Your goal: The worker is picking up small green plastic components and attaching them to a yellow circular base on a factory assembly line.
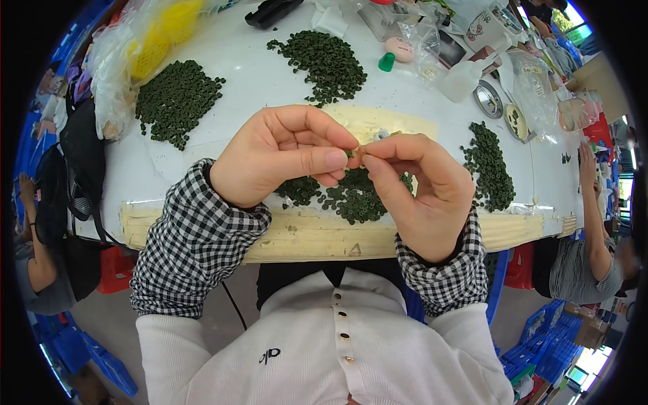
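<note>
My left hand (287, 152) and my right hand (425, 179) meet above the middle of the table. The left thumb and forefinger are pinched together on a small dark green piece (349, 154). Close against them, the right thumb and forefinger are also closed in a pinch; what lies between them is too small to make out. Below the hands spreads a loose pile of small dark green ring-like pieces (361, 202), partly covered by my fingers. A smaller heap of them (298, 192) lies under my left hand.
More dark green heaps lie at the far left (177, 101), far middle (327, 64) and right (489, 169). A round tin (487, 99), a white bottle (462, 82) and a green cap (387, 62) stand at the back right. A black bag (86, 162) hangs at the left edge. Other people sit on both sides.
</note>
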The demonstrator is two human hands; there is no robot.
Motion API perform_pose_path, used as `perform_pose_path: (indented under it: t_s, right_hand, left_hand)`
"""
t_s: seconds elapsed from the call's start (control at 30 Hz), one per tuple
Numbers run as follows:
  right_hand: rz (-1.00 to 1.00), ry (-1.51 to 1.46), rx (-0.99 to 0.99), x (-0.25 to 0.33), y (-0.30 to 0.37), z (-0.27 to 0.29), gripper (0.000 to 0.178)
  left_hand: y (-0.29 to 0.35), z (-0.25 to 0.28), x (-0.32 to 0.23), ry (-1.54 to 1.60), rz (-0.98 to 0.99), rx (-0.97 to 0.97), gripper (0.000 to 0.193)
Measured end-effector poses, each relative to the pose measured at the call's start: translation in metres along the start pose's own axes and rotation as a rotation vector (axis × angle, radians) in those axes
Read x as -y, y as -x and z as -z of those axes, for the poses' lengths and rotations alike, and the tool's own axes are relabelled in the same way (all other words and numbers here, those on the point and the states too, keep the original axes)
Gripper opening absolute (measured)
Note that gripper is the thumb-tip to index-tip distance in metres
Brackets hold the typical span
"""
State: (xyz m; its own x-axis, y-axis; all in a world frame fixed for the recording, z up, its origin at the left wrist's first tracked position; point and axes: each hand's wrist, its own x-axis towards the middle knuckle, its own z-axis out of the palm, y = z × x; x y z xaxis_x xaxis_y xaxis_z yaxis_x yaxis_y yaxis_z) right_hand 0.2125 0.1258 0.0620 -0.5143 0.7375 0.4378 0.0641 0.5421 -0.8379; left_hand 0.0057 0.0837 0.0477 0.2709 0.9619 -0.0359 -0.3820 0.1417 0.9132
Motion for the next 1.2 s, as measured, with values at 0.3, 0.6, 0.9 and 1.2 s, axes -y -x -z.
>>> perform_pose_path:
  t_s: [0.3, 0.6, 0.9, 1.2]
  right_hand:
    - [0.151, 0.102, -0.026, -0.0014, -0.0027, -0.0029, 0.018]
    - [0.244, 0.251, -0.044, 0.0011, -0.0036, -0.0072, 0.019]
    - [0.247, 0.28, -0.063, 0.0012, -0.0018, -0.0062, 0.02]
    - [0.184, 0.168, -0.047, 0.0031, -0.0004, -0.0078, 0.017]
  left_hand:
    - [-0.0003, -0.0042, -0.0003, -0.002, 0.056, -0.018, 0.015]
    - [0.0002, -0.0052, 0.0001, -0.023, 0.063, -0.009, 0.015]
    - [0.0005, -0.0044, 0.001, 0.019, 0.025, 0.01, 0.015]
    - [0.0015, -0.0009, 0.0057, 0.056, 0.003, 0.03, 0.016]
